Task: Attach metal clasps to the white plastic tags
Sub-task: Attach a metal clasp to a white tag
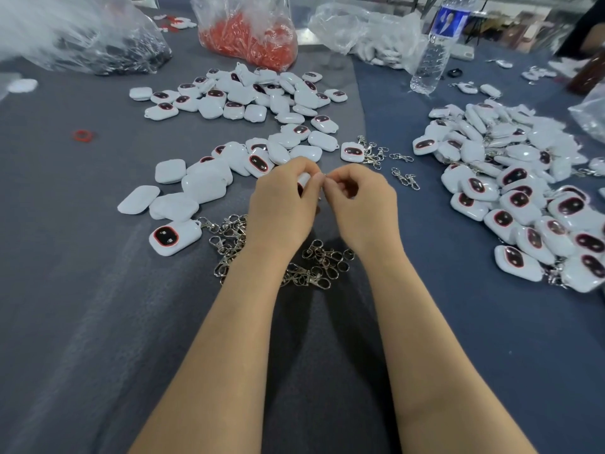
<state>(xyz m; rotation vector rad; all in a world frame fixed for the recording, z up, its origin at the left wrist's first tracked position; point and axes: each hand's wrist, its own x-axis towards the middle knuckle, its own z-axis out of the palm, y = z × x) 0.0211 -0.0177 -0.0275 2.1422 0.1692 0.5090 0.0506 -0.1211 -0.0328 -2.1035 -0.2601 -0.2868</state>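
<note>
My left hand (281,204) grips a white plastic tag (303,180), mostly hidden by the fingers. My right hand (358,201) pinches something small against the tag's edge; a metal clasp is likely there but hidden. Loose white tags (203,188) lie in a scatter ahead and to the left. A pile of metal clasps (314,267) lies under my wrists. One tag with a clasp on it (175,236) sits at the left. A heap of tags with clasps (523,191) fills the right.
A further spread of white tags (248,93) lies behind. A bag of red parts (248,37), a bag of dark metal parts (98,47) and a clear bag of white parts (370,31) stand at the back. A water bottle (432,50) stands back right. A red ring (83,136) lies left.
</note>
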